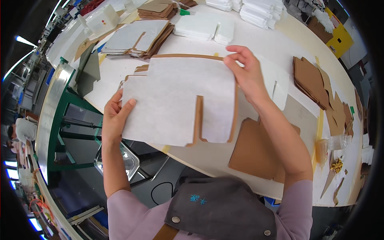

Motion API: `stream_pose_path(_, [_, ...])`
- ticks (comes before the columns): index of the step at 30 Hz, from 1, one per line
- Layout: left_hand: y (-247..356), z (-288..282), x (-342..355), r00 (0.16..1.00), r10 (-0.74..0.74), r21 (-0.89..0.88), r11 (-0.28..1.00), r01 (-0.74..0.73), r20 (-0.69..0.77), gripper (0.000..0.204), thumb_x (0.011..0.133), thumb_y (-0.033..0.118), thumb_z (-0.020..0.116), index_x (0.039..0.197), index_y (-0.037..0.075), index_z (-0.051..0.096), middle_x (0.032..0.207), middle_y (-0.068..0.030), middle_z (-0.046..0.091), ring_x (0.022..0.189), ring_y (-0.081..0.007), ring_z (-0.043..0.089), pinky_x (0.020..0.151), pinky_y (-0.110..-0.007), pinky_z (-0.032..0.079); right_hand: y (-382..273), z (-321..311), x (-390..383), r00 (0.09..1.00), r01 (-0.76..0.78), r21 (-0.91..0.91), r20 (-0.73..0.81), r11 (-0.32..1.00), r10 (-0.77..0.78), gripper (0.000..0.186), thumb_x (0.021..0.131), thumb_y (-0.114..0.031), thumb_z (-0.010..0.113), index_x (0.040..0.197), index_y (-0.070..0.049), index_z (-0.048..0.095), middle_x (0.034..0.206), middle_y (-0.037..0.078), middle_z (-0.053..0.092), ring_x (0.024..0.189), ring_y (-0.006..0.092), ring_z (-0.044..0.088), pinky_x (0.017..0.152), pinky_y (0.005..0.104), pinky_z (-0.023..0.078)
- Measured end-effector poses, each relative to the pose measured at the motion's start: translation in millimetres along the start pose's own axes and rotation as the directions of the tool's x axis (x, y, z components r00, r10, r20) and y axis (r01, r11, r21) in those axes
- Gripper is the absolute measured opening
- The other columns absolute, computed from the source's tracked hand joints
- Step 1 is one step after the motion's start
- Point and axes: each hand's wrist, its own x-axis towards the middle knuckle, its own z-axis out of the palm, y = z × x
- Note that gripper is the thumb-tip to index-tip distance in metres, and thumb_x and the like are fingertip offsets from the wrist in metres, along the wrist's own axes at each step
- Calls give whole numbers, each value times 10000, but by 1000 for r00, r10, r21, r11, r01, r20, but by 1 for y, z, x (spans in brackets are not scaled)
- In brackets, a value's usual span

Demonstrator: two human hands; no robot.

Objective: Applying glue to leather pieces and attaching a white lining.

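Note:
Both hands hold up a white-faced panel (160, 104) with brown edges and a narrow slot cut into its near side. My left hand (116, 114) pinches its left edge, thumb on the white face. At the far right corner, my right hand (247, 72) grips it between thumb and bent fingers. Stepped brown edges show at its far left, so it may be more than one layer. Beneath my right forearm lies a brown sheet (254, 150) on the table. White slotted pieces (276, 82) are partly hidden behind my right hand.
A stack of similar slotted panels (136, 38) sits beyond my left hand, with white slotted sheets (204, 28) beside it. Brown pieces (310, 82) are piled at the right. A green metal frame (60, 120) stands left of the table, near a metal stool (128, 160).

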Motion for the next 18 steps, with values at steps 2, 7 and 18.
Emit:
stream_pose_path(2, [3, -35, 14, 996, -42, 156, 986, 54, -82, 442, 902, 84, 626, 1305, -25, 482, 983, -126, 686, 784, -120, 665, 656, -234, 526, 24, 46, 36, 996, 58, -111, 70, 992, -50, 306, 880, -177, 641, 1148, -57, 556, 918, 54, 635, 639, 145, 570, 599, 292, 456])
stream_pose_path(7, [-55, -78, 42, 978, 141, 663, 749, -2, -156, 590, 859, 178, 681, 1363, -4, 435, 1178, -197, 600, 1008, -248, 594, 770, -330, 503, 78, 90, 50, 979, 198, -605, 158, 771, -127, 351, 882, -251, 649, 1138, -29, 556, 971, 72, 623, 756, 197, 604, 719, 339, 487])
stream_pose_path(18, [-41, -1, 16, 843, 537, 813, 498, -300, -18, 356, 891, 62, 601, 1241, 9, 570, 1286, -175, 562, 1248, -333, 490, 1051, -404, 363, 3, -222, -129, 940, -156, -933, -242, 325, -241, 476, 859, -277, 687, 1234, -32, 527, 1247, 169, 556, 1192, 348, 497, 992, 411, 407])
